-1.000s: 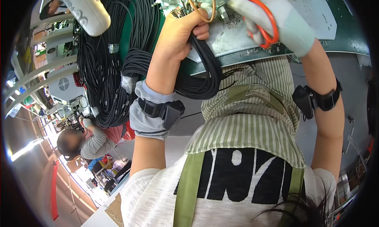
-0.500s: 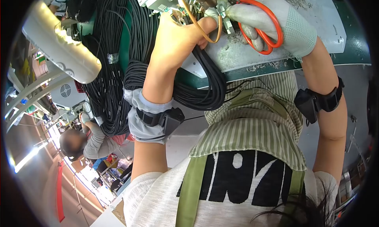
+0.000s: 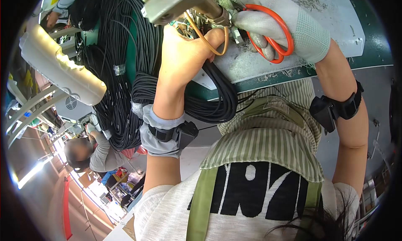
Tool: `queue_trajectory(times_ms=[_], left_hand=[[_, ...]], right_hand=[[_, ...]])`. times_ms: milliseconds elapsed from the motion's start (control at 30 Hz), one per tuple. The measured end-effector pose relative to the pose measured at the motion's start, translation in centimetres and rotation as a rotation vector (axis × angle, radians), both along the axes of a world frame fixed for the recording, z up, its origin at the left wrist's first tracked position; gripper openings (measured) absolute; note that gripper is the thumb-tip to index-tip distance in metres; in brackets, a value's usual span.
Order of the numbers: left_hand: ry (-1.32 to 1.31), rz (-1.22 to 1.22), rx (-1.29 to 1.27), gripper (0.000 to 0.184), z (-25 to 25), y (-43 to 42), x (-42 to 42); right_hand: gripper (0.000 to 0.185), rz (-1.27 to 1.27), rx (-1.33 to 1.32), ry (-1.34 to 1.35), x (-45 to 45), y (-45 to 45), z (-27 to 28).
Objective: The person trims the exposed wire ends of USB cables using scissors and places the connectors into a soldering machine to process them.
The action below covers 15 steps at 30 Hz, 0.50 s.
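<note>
My left hand [image 3: 184, 52] is bare and closed around a bundle of black cables [image 3: 222, 88] near its upper end. Small green and metallic cable ends [image 3: 184, 26] stick out above the fingers. A tan loop [image 3: 209, 44] hangs across the thumb; what it belongs to is unclear. My right hand [image 3: 289, 27], in a whitish glove with grey fingertips, grips a hand tool with red-orange loop handles [image 3: 278, 58]. Its working end is hidden. A small metallic block [image 3: 238, 35] shows beside the gloved fingertips. Above the left hand is a grey metal device [image 3: 180, 4] with a barrel [image 3: 213, 14].
White sheeting [image 3: 343, 35] with scattered small metal scraps [image 3: 303, 0] covers part of the green table [image 3: 372, 50]. Thick black cable coils [image 3: 117, 35] lie at left. A lit lamp [image 3: 63, 65] hangs nearby. Another person [image 3: 102, 153] works at lower left.
The grey metal device at the top has come further down into view, over the left hand. Both hands have shifted slightly left and keep their grips.
</note>
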<state>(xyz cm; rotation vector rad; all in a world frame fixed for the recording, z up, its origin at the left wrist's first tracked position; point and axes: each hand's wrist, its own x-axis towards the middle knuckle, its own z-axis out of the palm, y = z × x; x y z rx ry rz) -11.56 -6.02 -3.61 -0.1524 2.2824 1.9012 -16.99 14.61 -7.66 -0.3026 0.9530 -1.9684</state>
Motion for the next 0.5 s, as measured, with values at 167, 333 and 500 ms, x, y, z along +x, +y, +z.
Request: queue_trajectory(times_ms=[167, 333, 500], left_hand=[[-0.029, -0.019, -0.054, 0.007, -0.4, -0.4, -0.2], [-0.093, -0.076, 0.305, 0.008, -1.5, -1.0, -0.4], [-0.124, 0.244, 0.414, 0.01, -2.0, 0.5, 2.3]], right_hand=[[0.026, -0.005, 0.2, 0.1, -0.1, -0.5, 2.7], [0.028, -0.069, 0.624, 0.332, -0.2, -1.7, 4.8], [0.024, -0.24, 0.608, 0.559, 2.0, -1.0, 2.2]])
